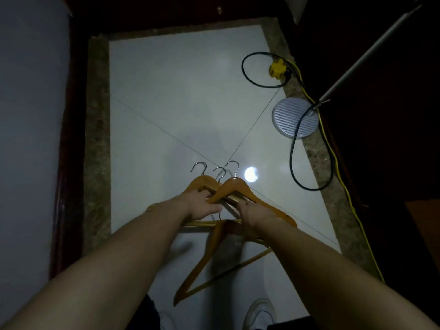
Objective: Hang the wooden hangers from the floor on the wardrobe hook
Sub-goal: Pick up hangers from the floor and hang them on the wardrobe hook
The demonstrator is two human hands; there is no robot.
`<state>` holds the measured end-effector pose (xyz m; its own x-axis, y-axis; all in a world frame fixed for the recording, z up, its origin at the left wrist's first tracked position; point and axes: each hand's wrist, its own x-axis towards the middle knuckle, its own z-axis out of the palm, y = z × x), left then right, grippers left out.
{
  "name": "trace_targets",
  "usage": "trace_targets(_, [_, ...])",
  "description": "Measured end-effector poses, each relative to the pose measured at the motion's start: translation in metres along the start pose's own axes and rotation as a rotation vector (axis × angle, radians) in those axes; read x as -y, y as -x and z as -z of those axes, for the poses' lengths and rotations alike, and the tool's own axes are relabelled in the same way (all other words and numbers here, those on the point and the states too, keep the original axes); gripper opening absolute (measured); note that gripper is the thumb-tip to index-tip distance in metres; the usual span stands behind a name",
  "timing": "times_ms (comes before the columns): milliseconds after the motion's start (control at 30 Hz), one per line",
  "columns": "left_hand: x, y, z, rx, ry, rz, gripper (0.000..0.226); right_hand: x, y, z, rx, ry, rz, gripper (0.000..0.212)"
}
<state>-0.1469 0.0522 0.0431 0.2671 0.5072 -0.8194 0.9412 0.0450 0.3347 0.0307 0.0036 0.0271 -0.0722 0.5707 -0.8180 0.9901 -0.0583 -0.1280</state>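
Fingers (206, 195) of the left hand (199, 207), at the centre of the frame, curl round the left shoulder of the stacked wooden hangers (234, 186). The stack sits on or just above the white floor (181, 103), its three metal hooks (232, 166) pointing up-frame. A loose hanger (202, 263) sprawls below, toward the lower centre. The right hand (254, 216) rests on the stack's right shoulder; whether its fingers close beneath cannot be told. Good practice here is to turn the hooks one way, gather in the loose hanger, grip near the necks and lift level. A black cable (292, 148) loops at right, well apart. No wardrobe hook shows.
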Motion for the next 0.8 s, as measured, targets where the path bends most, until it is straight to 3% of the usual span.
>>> trace_targets(200, [0.015,-0.034,-0.028,-0.063,0.039,0.002,0.069,-0.002,-0.040,-0.040,0.012,0.112,0.045,0.059])
trace_targets(333, [0.012,-0.060,-0.040,-0.080,0.172,0.022,0.045,-0.001,-0.053,-0.064,0.008,0.216,0.048,0.065])
trace_targets(500, [-0.005,-0.074,-0.040,-0.128,0.309,0.073,0.056,0.001,-0.063,-0.080,-0.115,0.304,0.102,0.056])
trace_targets(800, [0.001,-0.071,-0.019,-0.180,0.369,0.100,0.058,-0.017,-0.049,-0.069,-0.207,0.219,0.231,0.041])
